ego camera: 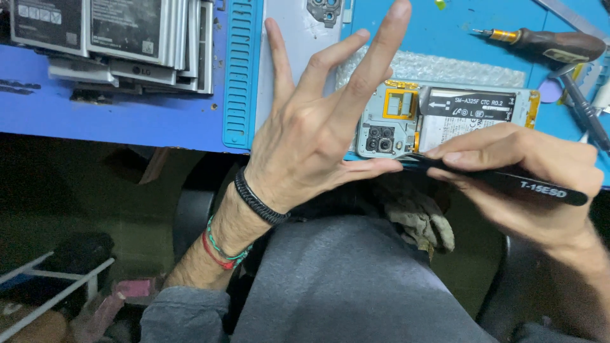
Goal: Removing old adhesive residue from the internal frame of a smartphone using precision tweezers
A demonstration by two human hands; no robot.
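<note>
Right hand (527,171) is gripping black tweezers (502,180) pointing left along opened grey phone's (445,121) near edge, centre frame; left hand (318,133) is splaying open beside it.

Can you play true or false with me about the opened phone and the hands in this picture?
1. The right hand holds black tweezers. True.
2. The opened phone lies on a red mat. False: the mat under it is blue.
3. The left hand has its fingers spread wide. True.
4. The screwdriver is in the left hand. False: it lies on the mat, beyond the phone.
5. A stack of flat batteries sits at the top left. True.
6. The left wrist is bare. False: it wears a black band and red and green cords.
</note>
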